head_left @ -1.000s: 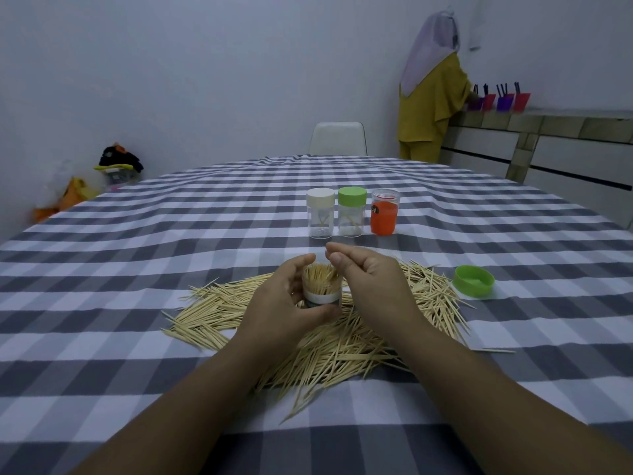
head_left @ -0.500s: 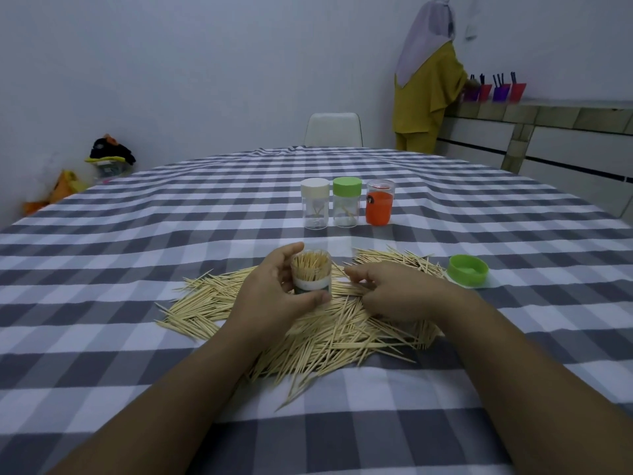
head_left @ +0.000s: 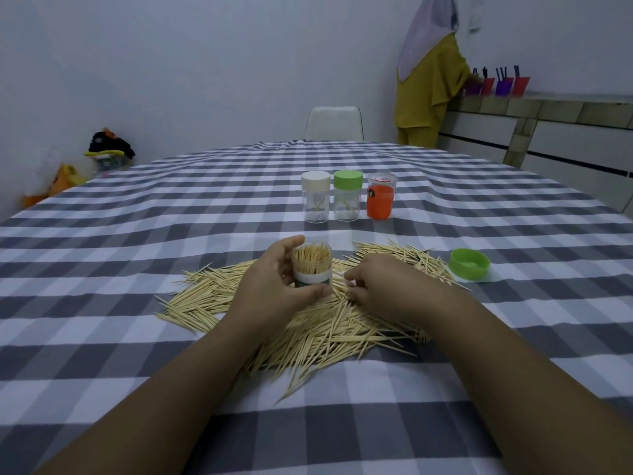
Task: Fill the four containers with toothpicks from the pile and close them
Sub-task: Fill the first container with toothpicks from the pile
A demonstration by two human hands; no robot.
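A clear open container (head_left: 312, 267) packed with upright toothpicks stands in the middle of the toothpick pile (head_left: 318, 323). My left hand (head_left: 274, 286) grips it from the left, thumb in front. My right hand (head_left: 383, 286) lies on the pile just right of it, fingers curled down among the toothpicks. A loose green lid (head_left: 469, 264) lies upside down to the right. Behind stand a white-lidded container (head_left: 315, 197), a green-lidded container (head_left: 347, 195) and an orange container (head_left: 381, 196).
The round table (head_left: 137, 255) wears a grey and white checked cloth. A white chair (head_left: 334, 123) stands at its far side. A person in yellow (head_left: 430, 84) stands at a counter at the back right. Bags lie on the floor at the far left.
My right hand came down from the container's mouth onto the pile to its right. My left hand kept its hold on the container.
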